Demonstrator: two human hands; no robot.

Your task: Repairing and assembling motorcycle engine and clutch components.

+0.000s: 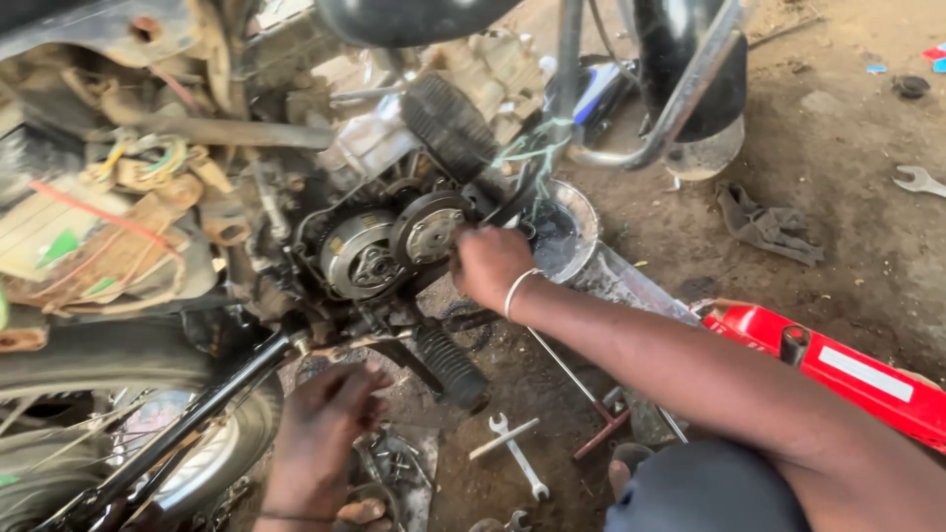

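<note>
Right hand [490,264] reaches in from the lower right, forearm stretched across the ground, a thin silver bangle [516,291] at the wrist. Its fingers are curled tight against the edge of the small round grey metal clutch wheel [431,231] on the open engine side of the motorcycle; whether they pinch a part or a tool there, I cannot tell, as the knuckles hide the tips.

Left hand [323,433] sits low, back of the hand up, fingers bent loosely around the end of a dull metal lever [335,347] just below the engine case. Grip looks light, not a full fist.

Count: 2 round drums in the opened case, the larger silver ribbed one [358,256] to the left, touching or nearly touching the smaller. 2 black ribbed rubber footpegs, 1 above the engine [450,123], 1 below [451,366]. 2 small silver open-ended spanners [514,448] crossed on the dirt floor [838,177], 1 more spanner [918,180] far right. 1 grey rag [771,229]. 1 red plastic body panel [847,369] lying beside the right forearm. 1 round metal pan of dark liquid [564,236] just behind the right hand.

Loose wiring [138,163] crowds the upper left. Black frame tube [197,409] runs past the left hand, the spoked wheel [187,463] behind it.
</note>
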